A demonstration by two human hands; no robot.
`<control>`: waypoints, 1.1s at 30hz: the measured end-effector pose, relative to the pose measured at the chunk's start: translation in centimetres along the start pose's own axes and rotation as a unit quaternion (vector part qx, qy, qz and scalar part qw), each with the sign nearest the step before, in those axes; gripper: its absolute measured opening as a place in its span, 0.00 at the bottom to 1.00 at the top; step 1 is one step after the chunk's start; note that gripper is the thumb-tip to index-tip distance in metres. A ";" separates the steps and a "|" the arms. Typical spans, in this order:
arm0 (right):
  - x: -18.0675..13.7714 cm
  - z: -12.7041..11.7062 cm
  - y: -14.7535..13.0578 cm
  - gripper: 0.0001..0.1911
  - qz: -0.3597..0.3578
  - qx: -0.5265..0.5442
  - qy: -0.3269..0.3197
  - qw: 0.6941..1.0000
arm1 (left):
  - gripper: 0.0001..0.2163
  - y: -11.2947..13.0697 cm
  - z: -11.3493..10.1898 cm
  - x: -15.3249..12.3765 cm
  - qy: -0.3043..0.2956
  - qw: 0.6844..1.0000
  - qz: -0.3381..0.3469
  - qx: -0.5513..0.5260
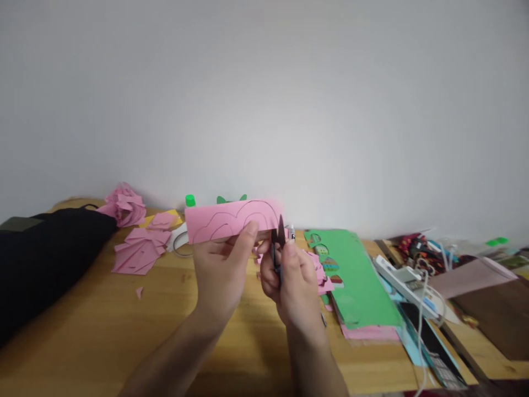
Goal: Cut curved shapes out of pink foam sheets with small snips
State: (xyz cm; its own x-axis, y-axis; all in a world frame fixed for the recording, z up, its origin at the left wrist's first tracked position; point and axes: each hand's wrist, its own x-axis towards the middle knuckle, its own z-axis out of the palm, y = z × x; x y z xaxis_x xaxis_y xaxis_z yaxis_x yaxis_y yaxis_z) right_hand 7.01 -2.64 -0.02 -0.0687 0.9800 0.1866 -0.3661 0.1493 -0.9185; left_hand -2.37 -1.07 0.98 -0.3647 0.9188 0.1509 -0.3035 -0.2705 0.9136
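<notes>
My left hand [221, 270] is closed on a strip of pink paper [231, 219] with curved pencil lines drawn on it, held up above the wooden table [103, 331]. My right hand [291, 278] grips small black snips [278, 242] with the blades pointing up at the strip's right lower edge. Both hands are close together over the middle of the table.
Pink paper scraps [140, 248] and a crumpled pink wad [124, 205] lie at the left, beside a black bag [37, 259]. A green-capped bottle [190, 201] stands behind the strip. Green and pink sheets [357, 281], a white power strip [403, 278] and cables lie at the right.
</notes>
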 end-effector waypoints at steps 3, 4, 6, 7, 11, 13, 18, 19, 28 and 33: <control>-0.1 -0.2 0.1 0.22 0.015 0.042 0.011 0.999 | 0.09 0.2 0.4 -0.3 0.009 1.000 0.014 0.017; -0.1 -0.3 0.1 0.22 0.016 0.051 0.016 0.998 | 0.08 0.2 0.5 -0.3 0.015 1.000 0.021 0.014; -0.1 -0.3 0.1 0.22 0.021 0.057 0.025 0.998 | 0.06 0.1 0.7 -0.4 0.022 0.999 0.034 0.014; 0.0 -0.4 0.0 0.22 0.025 0.056 0.028 0.998 | 0.06 0.1 0.7 -0.3 0.026 0.999 0.040 0.017; 0.0 -0.5 -0.2 0.23 0.041 0.045 0.029 0.998 | 0.08 -0.2 0.7 -0.2 0.043 0.997 0.058 0.034; 0.0 -0.6 -0.3 0.23 0.046 0.040 0.026 0.998 | 0.08 -0.3 0.6 -0.2 0.048 0.996 0.064 0.047; 0.0 -0.8 -0.3 0.23 0.055 0.034 0.014 0.998 | 0.09 -0.3 0.6 -0.2 0.047 0.996 0.059 0.057; 0.0 -0.8 -0.3 0.23 0.055 0.035 0.013 0.998 | 0.09 -0.3 0.6 -0.2 0.043 0.996 0.054 0.052; 0.2 -1.0 -0.2 0.20 0.057 0.068 0.006 0.996 | 0.07 -0.4 0.7 -0.1 0.033 0.998 0.039 0.025; 0.2 -1.0 -0.2 0.20 0.058 0.067 0.010 0.996 | 0.05 -0.1 0.7 -0.1 0.024 0.998 0.026 0.048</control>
State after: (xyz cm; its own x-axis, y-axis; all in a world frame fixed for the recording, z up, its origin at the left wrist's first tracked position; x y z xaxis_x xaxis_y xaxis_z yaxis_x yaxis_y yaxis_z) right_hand 7.98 -2.33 -0.15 -0.0997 0.9924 0.0728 -0.4772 0.0165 -0.8786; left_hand -1.66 -0.95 1.11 -0.4211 0.8883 0.1833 -0.1974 -0.2870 0.9374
